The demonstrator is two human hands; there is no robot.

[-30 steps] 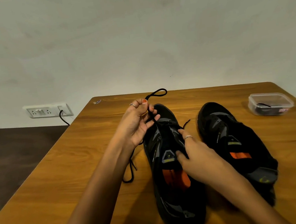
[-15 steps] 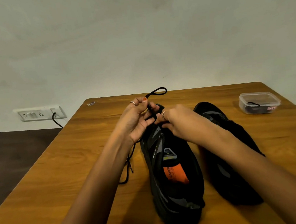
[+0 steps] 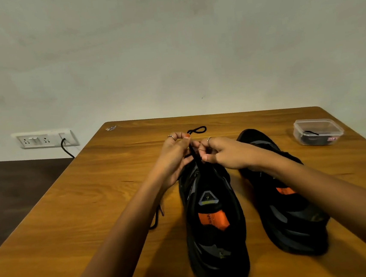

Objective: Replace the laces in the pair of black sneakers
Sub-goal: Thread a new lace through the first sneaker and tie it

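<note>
Two black sneakers sit side by side on my wooden worktop (image 3: 95,213), toes pointing away from me. My left hand (image 3: 175,159) pinches a black lace (image 3: 195,130) above the toe end of the left sneaker (image 3: 215,224), a loop sticking up past my fingers. My right hand (image 3: 224,154), fingers curled, grips the same lace just beside it. The right sneaker (image 3: 282,207) lies under my right forearm. A clear plastic container (image 3: 317,131) sits at the far right.

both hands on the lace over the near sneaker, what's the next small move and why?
Probably draw the lace up and out with the left hand while the right hand steadies it. Both hands pinch it above the left sneaker, and a slack loop sticks out past the left fingers.
</note>
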